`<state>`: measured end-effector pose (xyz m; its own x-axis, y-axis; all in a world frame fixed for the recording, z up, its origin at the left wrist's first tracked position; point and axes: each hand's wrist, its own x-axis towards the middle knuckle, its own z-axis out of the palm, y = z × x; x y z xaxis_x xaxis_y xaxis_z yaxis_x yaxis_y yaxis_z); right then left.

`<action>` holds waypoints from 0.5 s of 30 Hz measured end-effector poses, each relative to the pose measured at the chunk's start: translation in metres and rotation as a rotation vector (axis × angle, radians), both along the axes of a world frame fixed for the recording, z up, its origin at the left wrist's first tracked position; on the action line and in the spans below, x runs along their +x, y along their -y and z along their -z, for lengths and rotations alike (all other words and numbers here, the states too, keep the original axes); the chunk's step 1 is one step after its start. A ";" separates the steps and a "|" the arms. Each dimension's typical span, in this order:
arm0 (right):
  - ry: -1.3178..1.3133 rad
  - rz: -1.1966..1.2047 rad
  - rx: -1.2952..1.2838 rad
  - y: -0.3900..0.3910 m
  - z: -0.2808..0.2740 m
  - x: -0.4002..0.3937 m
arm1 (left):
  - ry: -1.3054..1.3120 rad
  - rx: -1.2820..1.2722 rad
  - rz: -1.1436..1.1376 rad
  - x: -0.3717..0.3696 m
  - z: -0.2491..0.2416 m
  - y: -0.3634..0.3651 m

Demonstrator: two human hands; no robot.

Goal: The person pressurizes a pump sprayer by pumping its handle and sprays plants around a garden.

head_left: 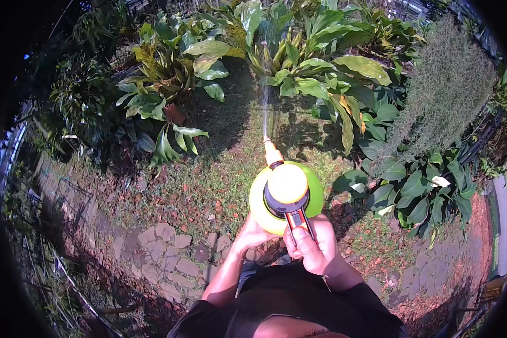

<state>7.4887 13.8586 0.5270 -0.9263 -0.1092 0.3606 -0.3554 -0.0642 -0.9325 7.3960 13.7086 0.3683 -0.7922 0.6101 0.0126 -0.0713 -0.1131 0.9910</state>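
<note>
A green pressure sprayer (315, 188) with a yellow top knob (287, 183) is held in front of my body. Its orange nozzle (272, 153) points away from me, and a stream of water (265, 110) shoots from it toward the plants. My right hand (315, 245) is closed around the sprayer's handle, with the thumb on the red and black trigger (298, 221). From the left and below, my left hand (256, 232) supports the green tank; its fingers are mostly hidden under it.
Broad-leaved plants (315, 62) stand ahead, some with yellowing leaves. A potted plant (174, 112) is at the left. Wispy grey-green hanging growth (442, 90) is at the right, above a plant with white flowers (419, 191). Flat paving stones (166, 253) lie near my feet.
</note>
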 end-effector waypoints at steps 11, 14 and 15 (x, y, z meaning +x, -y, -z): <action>0.048 -0.323 0.032 0.133 0.010 -0.071 | 0.098 -0.076 -0.237 -0.016 0.014 0.157; 0.112 -0.337 -0.014 0.168 0.019 -0.090 | 0.031 -0.134 -0.245 -0.038 0.021 0.197; 0.170 -0.317 -0.061 0.178 0.029 -0.094 | -0.006 -0.127 -0.239 -0.045 0.028 0.210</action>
<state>7.3951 13.6805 0.4978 -0.8974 -0.3833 0.2185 -0.1489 -0.2033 -0.9677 7.3508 13.4990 0.3398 -0.9143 0.4023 -0.0465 -0.0513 -0.0011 0.9987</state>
